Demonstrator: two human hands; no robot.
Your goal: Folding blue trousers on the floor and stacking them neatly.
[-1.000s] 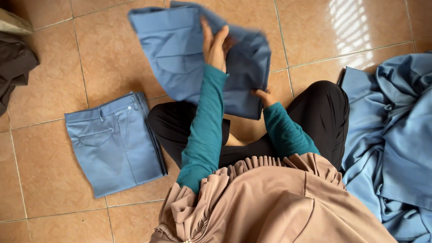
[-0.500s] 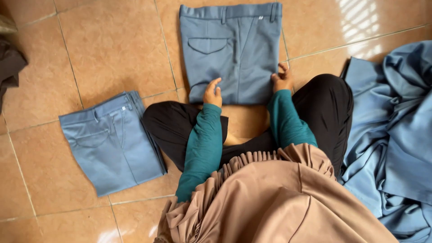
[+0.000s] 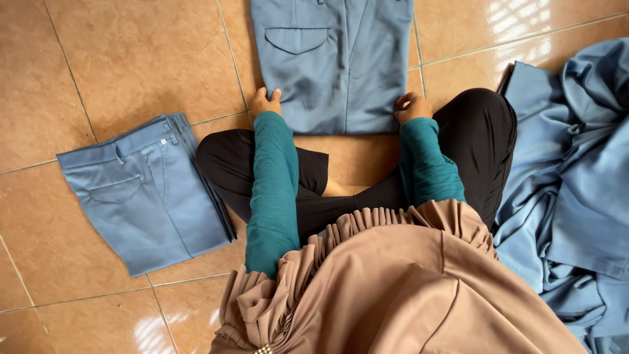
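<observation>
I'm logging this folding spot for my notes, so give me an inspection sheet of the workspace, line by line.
Surface: glossy orange-brown tiled floor with light glare patches.
Job's things: folded blue-grey trousers lying flat ahead of the crossed legs, back pocket facing up.
Clutter: stack of folded trousers at the person's left; loose heap of blue garments at their right.
Grippers: left hand rests on the near left corner of the trousers; right hand on the near right corner.
Cables: nothing seen.
Surroundings: person sits cross-legged in black trousers, teal sleeves and tan pleated cloth; nothing else seen.
</observation>
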